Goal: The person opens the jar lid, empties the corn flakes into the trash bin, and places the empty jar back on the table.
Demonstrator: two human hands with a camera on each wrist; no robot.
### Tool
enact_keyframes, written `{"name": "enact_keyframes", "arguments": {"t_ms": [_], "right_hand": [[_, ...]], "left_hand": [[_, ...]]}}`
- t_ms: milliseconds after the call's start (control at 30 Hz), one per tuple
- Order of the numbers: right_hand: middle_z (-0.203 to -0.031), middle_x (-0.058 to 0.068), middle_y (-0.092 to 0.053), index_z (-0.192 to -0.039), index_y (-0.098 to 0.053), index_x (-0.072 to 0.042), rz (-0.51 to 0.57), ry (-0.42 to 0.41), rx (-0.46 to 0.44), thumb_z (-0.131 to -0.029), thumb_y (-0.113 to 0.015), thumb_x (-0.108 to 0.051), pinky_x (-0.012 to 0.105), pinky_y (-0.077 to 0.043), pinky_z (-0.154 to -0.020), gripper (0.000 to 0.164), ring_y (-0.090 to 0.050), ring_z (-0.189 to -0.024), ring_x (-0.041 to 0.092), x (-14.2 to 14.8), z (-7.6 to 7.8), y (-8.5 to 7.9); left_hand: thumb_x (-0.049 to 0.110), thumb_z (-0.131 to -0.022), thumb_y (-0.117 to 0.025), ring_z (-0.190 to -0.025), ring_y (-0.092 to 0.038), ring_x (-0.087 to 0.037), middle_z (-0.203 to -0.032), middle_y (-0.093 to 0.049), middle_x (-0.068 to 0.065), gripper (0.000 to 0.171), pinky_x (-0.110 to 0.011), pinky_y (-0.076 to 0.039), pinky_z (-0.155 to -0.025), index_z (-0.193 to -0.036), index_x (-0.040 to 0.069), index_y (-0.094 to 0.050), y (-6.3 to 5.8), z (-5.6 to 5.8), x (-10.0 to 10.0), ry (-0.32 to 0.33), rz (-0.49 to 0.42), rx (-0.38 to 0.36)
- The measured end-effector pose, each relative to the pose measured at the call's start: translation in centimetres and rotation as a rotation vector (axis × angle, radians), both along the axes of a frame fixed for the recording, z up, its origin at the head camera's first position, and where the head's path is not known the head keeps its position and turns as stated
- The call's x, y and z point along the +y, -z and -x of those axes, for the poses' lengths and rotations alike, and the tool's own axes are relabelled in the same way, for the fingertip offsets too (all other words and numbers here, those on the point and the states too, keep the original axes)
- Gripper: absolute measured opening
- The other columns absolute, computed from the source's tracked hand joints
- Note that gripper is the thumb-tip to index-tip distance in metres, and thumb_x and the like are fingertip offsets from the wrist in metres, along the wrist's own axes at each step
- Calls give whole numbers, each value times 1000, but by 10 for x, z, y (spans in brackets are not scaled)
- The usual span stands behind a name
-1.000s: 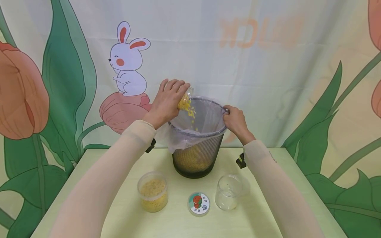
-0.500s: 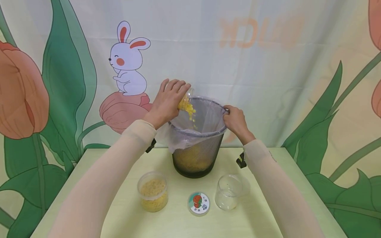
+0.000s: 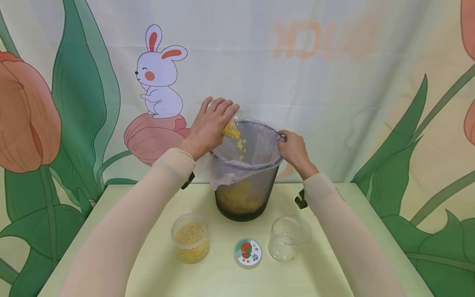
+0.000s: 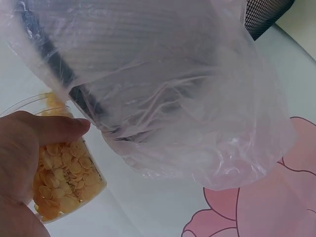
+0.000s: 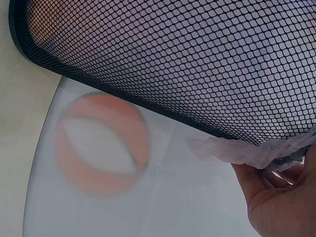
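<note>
My left hand point(image 3: 211, 128) grips a clear plastic jar point(image 4: 69, 173) of yellow flakes, tipped over the left rim of a black mesh wastebasket point(image 3: 256, 194). Yellow flakes point(image 3: 241, 145) fall from its mouth into the basket. A thin translucent bin liner point(image 4: 197, 113) lines the basket and hangs over its rim. On the far right of that rim, my right hand point(image 3: 295, 150) pinches the edge together with the liner; its fingers also show at the liner's fold in the right wrist view. Through the mesh, a yellowish mass shows low in the basket.
A tub point(image 3: 191, 239) of yellow crumbs stands front left on the pale table point(image 3: 208, 284). Near the middle lies a round lid point(image 3: 248, 253) with a printed picture, and right of it a clear jar point(image 3: 283, 243). A printed curtain point(image 3: 315, 90) hangs behind.
Flakes keep falling out of the jar, and the left hand has tipped it very slightly further. The right hand and the basket stay in place.
</note>
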State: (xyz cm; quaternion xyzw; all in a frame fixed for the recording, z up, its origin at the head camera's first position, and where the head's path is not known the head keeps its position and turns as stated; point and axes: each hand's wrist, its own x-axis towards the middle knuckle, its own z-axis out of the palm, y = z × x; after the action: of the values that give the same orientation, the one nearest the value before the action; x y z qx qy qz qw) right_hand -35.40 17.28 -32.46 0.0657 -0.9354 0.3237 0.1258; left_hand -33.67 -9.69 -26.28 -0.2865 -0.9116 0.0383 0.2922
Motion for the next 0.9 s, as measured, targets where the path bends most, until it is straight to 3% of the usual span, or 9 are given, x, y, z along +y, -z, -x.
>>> {"name": "enact_keyframes", "arguments": {"t_ms": [300, 900], "right_hand": [[-116, 17, -68, -142, -51, -6, 18, -16, -11, -94, -37, -9, 33, -44, -66, 50, -60, -78, 25, 1, 1, 0], [-115, 17, -68, -142, -51, -6, 7, -17, -12, -94, -38, -9, 31, -42, -63, 50, -57, -74, 24, 0, -1, 0]], "left_hand": [[2, -83, -66, -140, -33, -30, -149, -42, -10, 74, -52, -16, -121, -149, 16, -36, 0, 1, 1, -16, 42, 13], [1, -85, -64, -139, -34, -32, -148, -42, -10, 70, -52, -17, -121, -148, 16, -38, 3, 1, 0, 12, 89, 56]]}}
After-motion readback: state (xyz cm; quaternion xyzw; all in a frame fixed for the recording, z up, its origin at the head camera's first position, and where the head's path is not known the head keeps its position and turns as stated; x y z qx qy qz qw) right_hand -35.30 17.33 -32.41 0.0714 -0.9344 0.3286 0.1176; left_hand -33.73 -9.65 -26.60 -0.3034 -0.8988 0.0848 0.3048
